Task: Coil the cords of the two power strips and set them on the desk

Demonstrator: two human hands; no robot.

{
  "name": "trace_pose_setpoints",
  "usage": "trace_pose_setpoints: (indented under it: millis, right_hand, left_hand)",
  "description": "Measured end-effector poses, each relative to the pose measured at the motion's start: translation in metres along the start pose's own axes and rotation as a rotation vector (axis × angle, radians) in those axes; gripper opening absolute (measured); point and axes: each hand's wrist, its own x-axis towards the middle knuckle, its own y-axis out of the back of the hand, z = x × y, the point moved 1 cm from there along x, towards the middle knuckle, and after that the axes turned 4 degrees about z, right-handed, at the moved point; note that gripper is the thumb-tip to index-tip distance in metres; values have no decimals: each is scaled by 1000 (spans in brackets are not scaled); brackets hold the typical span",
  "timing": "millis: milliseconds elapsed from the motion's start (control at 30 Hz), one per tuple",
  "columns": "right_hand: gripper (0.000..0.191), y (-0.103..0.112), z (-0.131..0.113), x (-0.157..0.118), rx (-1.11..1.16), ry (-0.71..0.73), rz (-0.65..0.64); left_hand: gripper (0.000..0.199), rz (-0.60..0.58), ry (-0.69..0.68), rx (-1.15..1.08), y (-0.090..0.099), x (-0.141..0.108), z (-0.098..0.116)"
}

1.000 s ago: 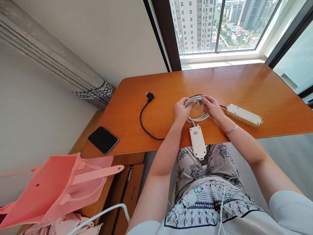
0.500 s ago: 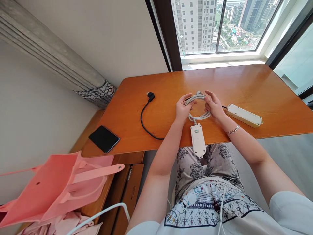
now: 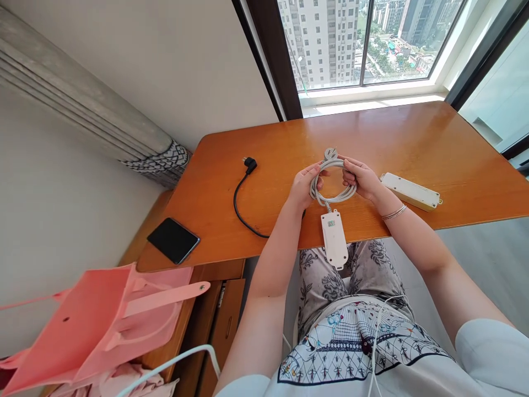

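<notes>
Both hands hold a coiled white cable (image 3: 340, 198) above the table. My left hand (image 3: 305, 184) is closed round the coil's left side, and my right hand (image 3: 360, 177) pinches its upper right. A round white plug (image 3: 330, 154) sticks up at the top of the coil. From the bottom of the coil a white power strip (image 3: 334, 239) hangs over the table's front edge. Another white power strip (image 3: 411, 190) lies to the right of my right hand. A black cable with a black plug (image 3: 250, 164) lies to the left, partly hidden by my left forearm.
The wooden table (image 3: 223, 220) has a black phone (image 3: 173, 240) at its front left corner. A pink bag (image 3: 99, 320) and a white tube (image 3: 177, 357) are at the lower left, beside wooden drawers (image 3: 226, 320). A window (image 3: 363, 49) stands behind the table.
The white plug now stands up clear above the coil. My left hand has shifted slightly left and down along the coil. The view has moved a little.
</notes>
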Motion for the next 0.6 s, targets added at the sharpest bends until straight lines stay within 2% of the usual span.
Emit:
trace_pose_setpoints:
  millis: [100,167,300,367,433,500,600]
  right_hand:
    - [59,1,4,3,-59,22,-28]
    - [61,2,9,6,-177,96,7]
    - [64,5,15,6,-588,458,256]
    - [62,6,14,1,-848,646,331]
    - [54,6,10,-4,-1088,785,280]
    - [46,3,7,-8,-1266,878,141]
    - [51,-4,8,-13,-1444,916,-81]
  left_hand:
    - [34,-53,66,-65,-2,-5,6]
    - [31,-41,72,-109,-5,-8,9]
    - [24,38,68,-147,-7,-9,15]
    - [20,71,59,-180,-3,-8,18]
    - [17,102,43,-221,4,-6,21]
    - [17,138,22,-260,11,-4,25]
    - [24,194,3,-287,20,-2,29]
